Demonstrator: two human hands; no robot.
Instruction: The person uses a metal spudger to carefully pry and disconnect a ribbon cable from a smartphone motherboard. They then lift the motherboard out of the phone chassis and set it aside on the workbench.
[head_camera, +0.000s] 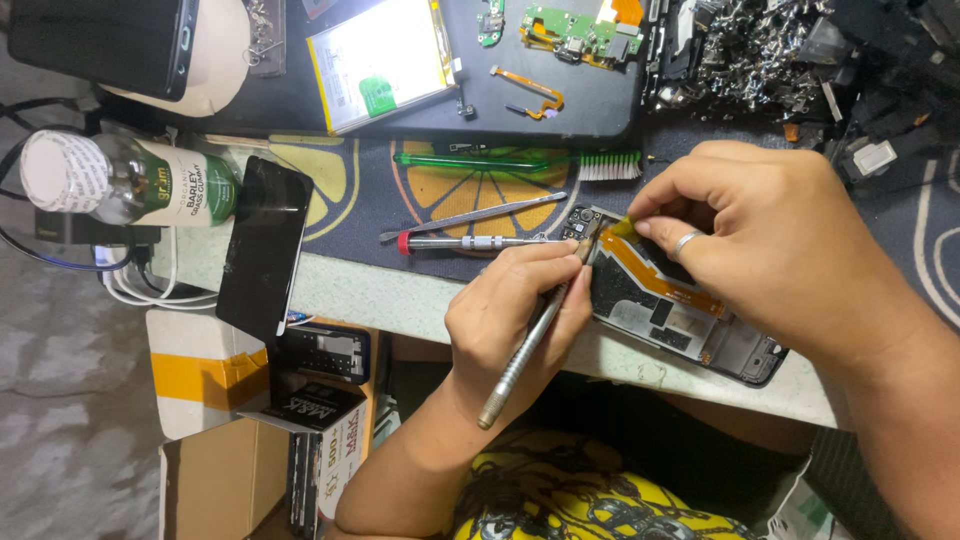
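Observation:
An opened phone frame lies at the table's front edge, with an orange flex cable running along its inside. My left hand grips a grey metal tool like a pen, its tip at the frame's top end next to the cable. My right hand, with a ring on one finger, pinches the upper end of the flex cable between thumb and fingertips and covers much of the frame.
A red-tipped screwdriver, a metal spudger and a green brush lie on the fruit-print mat. Behind are a battery, circuit boards and a parts pile. A black phone, a bottle and boxes sit left.

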